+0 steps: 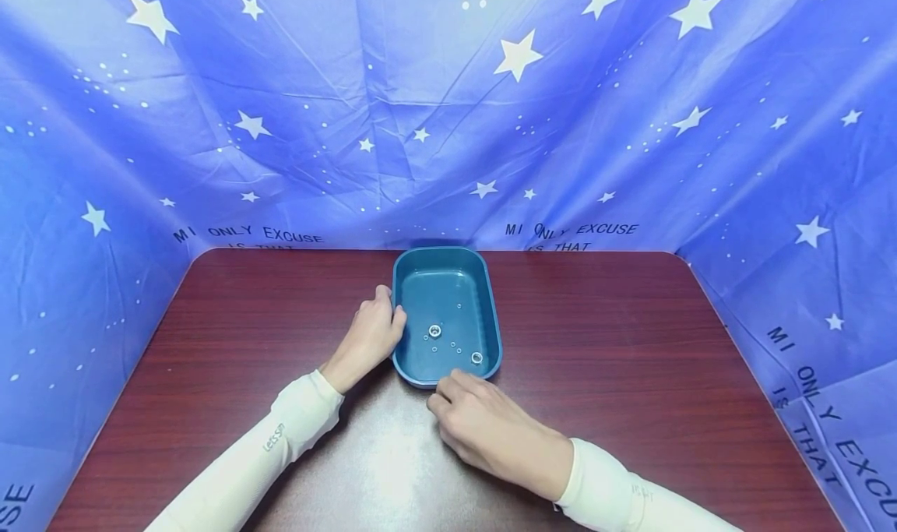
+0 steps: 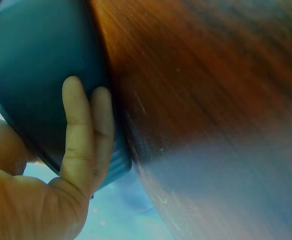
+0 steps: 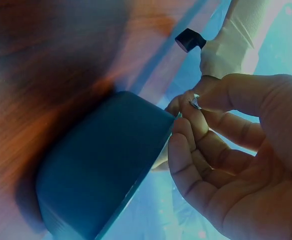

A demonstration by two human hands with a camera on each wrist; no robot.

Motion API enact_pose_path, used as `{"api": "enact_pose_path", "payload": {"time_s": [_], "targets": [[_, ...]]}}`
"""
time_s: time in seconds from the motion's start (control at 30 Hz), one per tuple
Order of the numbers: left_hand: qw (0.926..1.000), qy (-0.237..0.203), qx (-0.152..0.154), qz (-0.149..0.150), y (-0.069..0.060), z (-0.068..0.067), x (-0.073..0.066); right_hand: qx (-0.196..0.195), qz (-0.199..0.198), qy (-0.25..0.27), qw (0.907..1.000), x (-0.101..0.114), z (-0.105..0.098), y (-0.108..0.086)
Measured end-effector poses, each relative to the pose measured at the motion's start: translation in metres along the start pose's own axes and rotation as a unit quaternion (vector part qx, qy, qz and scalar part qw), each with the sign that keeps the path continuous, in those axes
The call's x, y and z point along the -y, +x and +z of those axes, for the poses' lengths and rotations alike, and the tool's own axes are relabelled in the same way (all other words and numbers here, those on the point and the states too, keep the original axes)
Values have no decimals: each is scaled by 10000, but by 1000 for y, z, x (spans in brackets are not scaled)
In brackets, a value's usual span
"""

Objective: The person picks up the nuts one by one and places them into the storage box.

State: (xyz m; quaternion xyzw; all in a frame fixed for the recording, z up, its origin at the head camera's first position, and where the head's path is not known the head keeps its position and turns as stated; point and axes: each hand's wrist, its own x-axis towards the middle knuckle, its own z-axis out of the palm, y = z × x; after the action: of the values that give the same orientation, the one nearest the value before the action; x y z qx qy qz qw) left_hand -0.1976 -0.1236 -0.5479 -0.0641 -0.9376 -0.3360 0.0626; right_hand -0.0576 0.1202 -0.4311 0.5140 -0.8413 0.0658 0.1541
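Observation:
A deep blue-green plastic tray with rounded corners stands on the table. My left hand grips its left side, the thumb at the rim and two fingers laid along the outer wall in the left wrist view. At the near end, my right hand is by the rim. The right wrist view shows a small shiny metal piece pinched between its thumb and index finger; its exact kind is unclear. Inside the tray lie a metal ring-shaped part, a second such part and several tiny rings.
The dark red wood-grain table extends to both sides of the tray. Behind it and at the sides hangs a blue cloth with white stars and lettering. A small black object sits at the left sleeve.

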Motion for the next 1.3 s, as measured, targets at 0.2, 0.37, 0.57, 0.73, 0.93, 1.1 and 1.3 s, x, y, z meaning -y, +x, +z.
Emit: {"api": "enact_pose_path", "payload": {"time_s": [0.2,0.37,0.57,0.73,0.93,1.1,1.3], "targets": [[10000,-53,9,-8,0,0,-1,-94,130,86,9998,-8,-3,3],[9999,-147,50,-66,-1,-1,-2,-101,259,172,9995,-18,-6,5],[9998,-162,69,-105,-1,-1,-2,-247,353,144,9990,-27,-7,5],[9998,-152,100,-122,-2,-1,-2,-280,405,110,9987,-31,-7,5],[9996,-189,148,-154,-1,-2,-2,-350,442,111,9983,-34,-7,6],[9997,-178,123,-149,-1,-1,-1,-321,451,154,9984,-37,-8,7],[9999,-139,45,-87,-1,0,0,-284,531,104,9981,-41,-8,6]]}}
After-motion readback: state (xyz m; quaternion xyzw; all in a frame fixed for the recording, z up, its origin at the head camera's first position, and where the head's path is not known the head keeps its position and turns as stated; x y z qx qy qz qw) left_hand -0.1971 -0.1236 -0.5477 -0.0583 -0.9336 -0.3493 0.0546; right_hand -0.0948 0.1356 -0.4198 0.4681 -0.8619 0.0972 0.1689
